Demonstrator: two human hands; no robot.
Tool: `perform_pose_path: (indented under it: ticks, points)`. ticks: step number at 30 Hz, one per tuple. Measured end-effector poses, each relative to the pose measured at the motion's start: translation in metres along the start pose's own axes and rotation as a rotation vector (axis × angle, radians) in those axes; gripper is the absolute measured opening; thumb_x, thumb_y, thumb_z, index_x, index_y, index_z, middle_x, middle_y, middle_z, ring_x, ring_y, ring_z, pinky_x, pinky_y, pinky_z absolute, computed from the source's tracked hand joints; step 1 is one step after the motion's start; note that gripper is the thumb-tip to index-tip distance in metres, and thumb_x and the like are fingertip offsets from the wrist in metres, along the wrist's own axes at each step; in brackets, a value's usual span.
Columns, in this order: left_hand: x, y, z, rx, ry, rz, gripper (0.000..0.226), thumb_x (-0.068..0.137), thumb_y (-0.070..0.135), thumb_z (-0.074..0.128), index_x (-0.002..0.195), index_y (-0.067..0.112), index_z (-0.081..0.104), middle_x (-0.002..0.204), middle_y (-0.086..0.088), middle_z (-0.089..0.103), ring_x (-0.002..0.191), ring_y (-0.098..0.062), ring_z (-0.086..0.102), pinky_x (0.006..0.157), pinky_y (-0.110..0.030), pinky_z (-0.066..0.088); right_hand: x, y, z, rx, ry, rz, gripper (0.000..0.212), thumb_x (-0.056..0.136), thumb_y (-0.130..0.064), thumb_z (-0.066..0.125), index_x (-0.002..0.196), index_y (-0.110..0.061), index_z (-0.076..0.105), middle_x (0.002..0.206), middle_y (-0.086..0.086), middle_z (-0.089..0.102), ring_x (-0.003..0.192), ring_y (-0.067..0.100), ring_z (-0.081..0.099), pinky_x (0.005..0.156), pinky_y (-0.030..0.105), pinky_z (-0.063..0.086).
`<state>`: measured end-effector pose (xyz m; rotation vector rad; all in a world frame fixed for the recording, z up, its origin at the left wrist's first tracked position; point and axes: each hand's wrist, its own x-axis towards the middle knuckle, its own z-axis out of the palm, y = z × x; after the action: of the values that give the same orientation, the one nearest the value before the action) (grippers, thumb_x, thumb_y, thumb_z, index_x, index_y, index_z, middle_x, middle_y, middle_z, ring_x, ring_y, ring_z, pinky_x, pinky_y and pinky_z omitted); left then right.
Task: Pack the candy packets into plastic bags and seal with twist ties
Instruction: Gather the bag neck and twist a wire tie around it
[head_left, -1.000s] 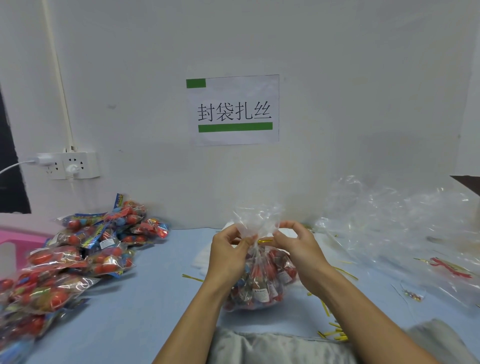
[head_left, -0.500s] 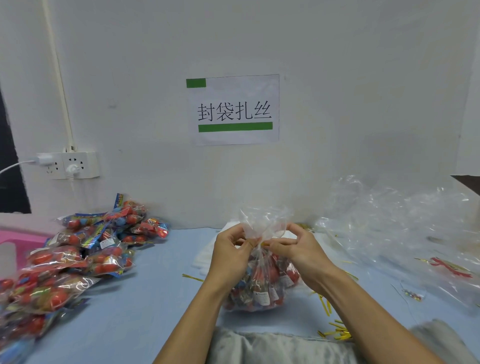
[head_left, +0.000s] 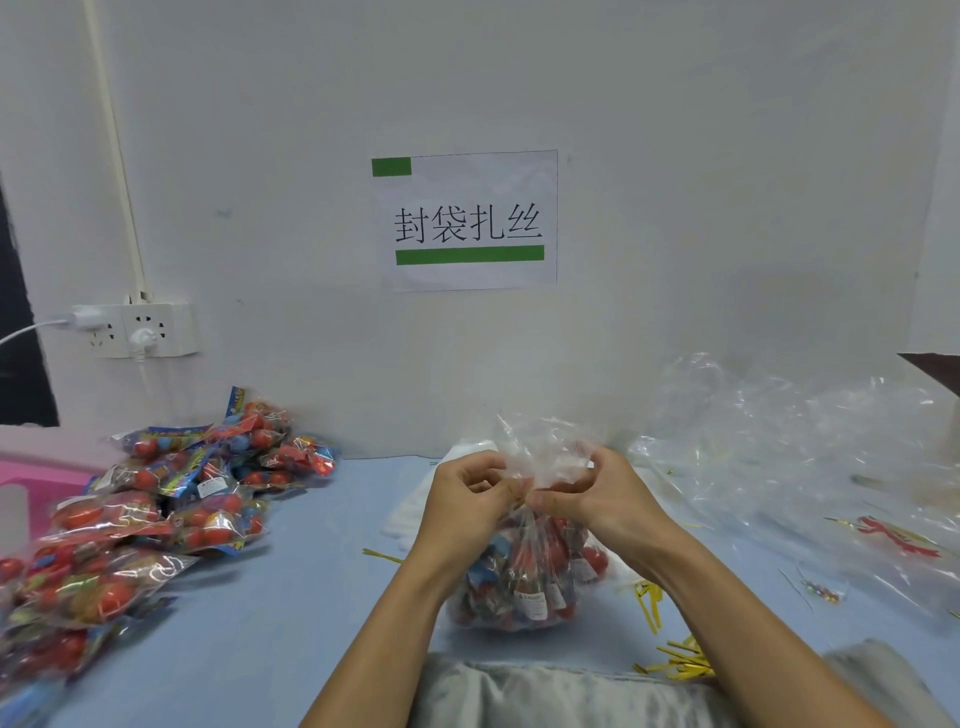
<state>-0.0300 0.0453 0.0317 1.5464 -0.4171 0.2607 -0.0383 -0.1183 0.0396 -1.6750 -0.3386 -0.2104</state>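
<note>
A clear plastic bag full of red and blue candy packets stands on the blue table in front of me. Its gathered neck sticks up between my hands. My left hand pinches the neck from the left. My right hand pinches it from the right, thumb pressed at the gather. A gold twist tie is barely visible between my fingertips, mostly hidden. Loose gold twist ties lie by my right forearm.
A heap of candy packets covers the table's left side. Crumpled empty clear bags pile up at the right, against the wall. A single tie lies left of my left wrist. A wall socket sits at the left.
My hands have closed in on the bag's neck and shifted slightly. The right thumb has come across to the gather, and the gold tie seen a second ago is now mostly hidden.
</note>
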Motion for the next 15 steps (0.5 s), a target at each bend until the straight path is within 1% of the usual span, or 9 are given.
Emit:
perform_pose_path:
  ticks: [2,4,7,10,12,13,15]
  points:
    - [0.000,0.001,0.000,-0.008,0.015,-0.046,0.009,0.087,0.015,0.075,0.095,0.013,0.078,0.096,-0.017,0.075,0.094,-0.035,0.071,0.084,-0.049,0.060,-0.002,-0.004,0.000,-0.028,-0.015,-0.032,0.045,0.077,0.002,0.082,0.117,-0.009,0.064,0.092,0.007,0.079,0.086,0.022,0.076,0.075,0.025,0.058]
    - [0.000,0.003,-0.001,-0.015,0.003,-0.068,0.007,0.088,0.018,0.075,0.093,0.013,0.078,0.095,-0.017,0.075,0.094,-0.034,0.071,0.085,-0.047,0.060,-0.004,-0.008,0.001,-0.082,-0.035,-0.089,0.036,0.078,0.002,0.081,0.111,-0.008,0.069,0.090,0.004,0.079,0.083,0.018,0.076,0.071,0.021,0.057]
    - [0.000,0.006,0.001,-0.021,0.023,-0.062,0.005,0.087,0.010,0.074,0.087,0.007,0.077,0.091,-0.020,0.074,0.093,-0.036,0.071,0.087,-0.046,0.059,-0.006,-0.010,0.005,-0.088,-0.034,-0.142,0.021,0.080,-0.004,0.081,0.099,-0.010,0.076,0.079,-0.003,0.077,0.070,0.008,0.073,0.060,0.014,0.052]
    - [0.001,0.008,0.007,-0.024,0.090,-0.047,0.004,0.084,0.005,0.074,0.085,0.007,0.078,0.089,-0.017,0.074,0.092,-0.033,0.071,0.088,-0.042,0.059,-0.005,-0.008,0.009,-0.058,0.024,-0.182,0.013,0.081,-0.011,0.083,0.092,-0.016,0.079,0.083,-0.001,0.078,0.078,0.011,0.075,0.065,0.017,0.053]
    - [0.001,0.008,0.009,-0.025,0.105,-0.044,0.006,0.083,0.003,0.073,0.083,0.007,0.078,0.086,-0.015,0.075,0.090,-0.030,0.072,0.087,-0.039,0.059,-0.005,-0.006,0.011,-0.060,0.050,-0.188,0.014,0.080,-0.012,0.082,0.090,-0.022,0.080,0.084,-0.001,0.078,0.080,0.013,0.075,0.065,0.019,0.054]
    - [0.001,0.008,0.010,-0.025,0.108,-0.048,0.007,0.083,0.003,0.072,0.082,0.007,0.078,0.085,-0.015,0.075,0.089,-0.029,0.072,0.086,-0.038,0.059,-0.004,-0.006,0.012,-0.060,0.056,-0.186,0.016,0.079,-0.012,0.081,0.090,-0.023,0.080,0.084,-0.001,0.079,0.080,0.013,0.076,0.065,0.018,0.054]
    - [0.001,0.007,0.012,-0.030,0.120,-0.065,0.008,0.084,0.004,0.072,0.084,0.009,0.079,0.084,-0.013,0.075,0.088,-0.027,0.072,0.081,-0.033,0.060,-0.002,-0.005,0.012,-0.076,0.078,-0.176,0.018,0.076,-0.011,0.082,0.093,-0.017,0.078,0.083,-0.002,0.078,0.078,0.011,0.075,0.063,0.016,0.053]
